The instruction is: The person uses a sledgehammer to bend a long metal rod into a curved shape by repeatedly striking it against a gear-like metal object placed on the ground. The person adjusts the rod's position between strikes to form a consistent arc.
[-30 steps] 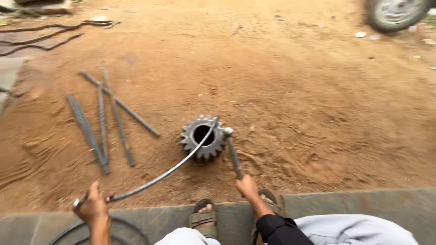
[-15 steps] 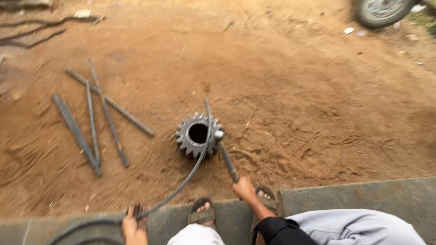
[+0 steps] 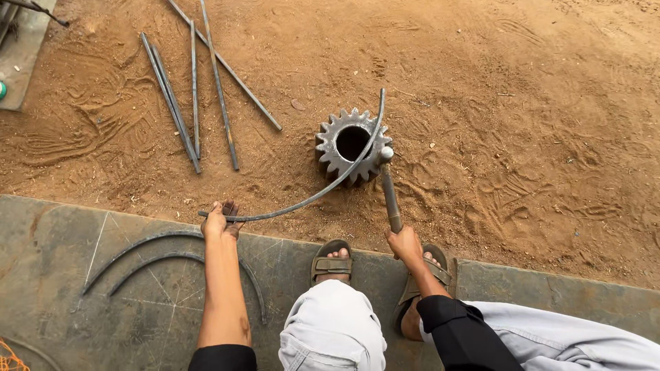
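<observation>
Bending thin grey rod round toothed gear | left hand grips rod | right hand grips handle

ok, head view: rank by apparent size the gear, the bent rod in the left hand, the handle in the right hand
1. Bent rod: longest, arcing from the left hand past the gear.
2. Gear: shorter than the rod but much the bulkiest.
3. Handle: short, thin; held by the right hand.
All lie at similar range, so the order looks safe.
</observation>
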A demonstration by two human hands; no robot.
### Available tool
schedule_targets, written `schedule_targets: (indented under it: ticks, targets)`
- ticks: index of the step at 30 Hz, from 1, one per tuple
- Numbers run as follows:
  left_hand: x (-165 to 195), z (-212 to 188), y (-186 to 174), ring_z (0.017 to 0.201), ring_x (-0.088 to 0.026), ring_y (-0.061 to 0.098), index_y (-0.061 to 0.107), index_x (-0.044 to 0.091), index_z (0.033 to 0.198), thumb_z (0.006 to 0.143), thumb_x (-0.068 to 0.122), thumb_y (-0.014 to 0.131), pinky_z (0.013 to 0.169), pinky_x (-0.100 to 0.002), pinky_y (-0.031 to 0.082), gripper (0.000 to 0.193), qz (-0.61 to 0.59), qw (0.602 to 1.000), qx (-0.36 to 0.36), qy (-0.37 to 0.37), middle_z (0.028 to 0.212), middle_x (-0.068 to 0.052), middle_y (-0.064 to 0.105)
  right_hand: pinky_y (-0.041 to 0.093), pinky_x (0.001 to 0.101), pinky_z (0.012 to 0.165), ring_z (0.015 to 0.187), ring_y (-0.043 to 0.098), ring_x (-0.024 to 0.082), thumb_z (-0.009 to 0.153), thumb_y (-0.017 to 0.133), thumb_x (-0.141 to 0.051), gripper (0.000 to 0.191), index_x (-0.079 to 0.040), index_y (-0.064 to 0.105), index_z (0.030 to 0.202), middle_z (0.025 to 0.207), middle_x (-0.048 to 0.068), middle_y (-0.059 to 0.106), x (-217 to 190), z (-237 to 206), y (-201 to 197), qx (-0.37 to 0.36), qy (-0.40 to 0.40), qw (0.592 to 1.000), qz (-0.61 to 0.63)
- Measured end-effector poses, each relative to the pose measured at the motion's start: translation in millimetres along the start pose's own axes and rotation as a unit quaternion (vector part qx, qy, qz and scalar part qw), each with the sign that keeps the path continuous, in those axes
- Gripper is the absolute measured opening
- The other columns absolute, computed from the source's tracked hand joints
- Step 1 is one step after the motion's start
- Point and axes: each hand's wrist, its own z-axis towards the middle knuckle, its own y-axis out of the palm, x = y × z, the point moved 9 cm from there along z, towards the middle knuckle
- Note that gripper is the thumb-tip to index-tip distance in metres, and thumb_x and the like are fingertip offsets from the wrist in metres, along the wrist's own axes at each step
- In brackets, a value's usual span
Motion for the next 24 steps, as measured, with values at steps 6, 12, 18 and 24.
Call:
schedule_targets:
  ticks: [6, 12, 18, 24]
  targets:
    - [-7.0, 8.0, -2.7, 0.088, -0.020, 0.071, 0.059, 0.020, 0.120, 0.108, 0.033, 0.052, 0.097, -0.075, 0.043, 0.018, 0.021, 0.999, -0.002, -0.026, 0.092, 0.003, 0.073, 0.057, 0.0396, 0.053, 0.047, 0.070, 0.023, 0.087, 0.068, -0.031, 0.031, 0.000, 0.069, 0.084, 0.057, 0.012, 0.068, 3.3, 3.0, 1.6, -0.001, 0.000, 1.000, -0.012]
    - [1.1, 0.6, -8.4, 0.086, -0.021, 0.074, 0.059, 0.013, 0.120, 0.107, 0.025, 0.054, 0.092, -0.067, 0.051, 0.019, 0.020, 0.999, 0.039, 0.010, 0.092, -0.002, 0.076, 0.058, 0.0386, 0.050, 0.048, 0.068, 0.021, 0.088, 0.068, -0.029, 0.031, 0.001, 0.067, 0.097, 0.062, 0.009, 0.069, -0.5, -2.2, 2.3, -0.017, 0.003, 1.000, 0.004]
    - [55.5, -41.6, 29.2, 0.078, -0.019, 0.077, 0.065, 0.006, 0.098, 0.104, 0.028, 0.066, 0.069, -0.035, 0.065, 0.022, 0.091, 0.978, -0.040, 0.184, 0.090, -0.010, 0.076, 0.057, 0.0382, 0.051, 0.048, 0.068, 0.021, 0.089, 0.068, -0.031, 0.033, 0.001, 0.067, 0.098, 0.062, 0.009, 0.069, -5.5, -10.5, -1.7, -0.021, 0.015, 1.000, -0.003]
    - [92.5, -67.5, 51.1, 0.076, -0.021, 0.074, 0.067, 0.005, 0.096, 0.107, 0.025, 0.061, 0.076, -0.034, 0.062, 0.023, 0.218, 0.928, -0.046, 0.297, 0.092, -0.016, 0.076, 0.056, 0.0383, 0.051, 0.048, 0.068, 0.020, 0.089, 0.065, -0.028, 0.030, 0.000, 0.069, 0.100, 0.063, 0.010, 0.070, -5.5, -8.0, 1.6, -0.020, 0.003, 1.000, -0.013]
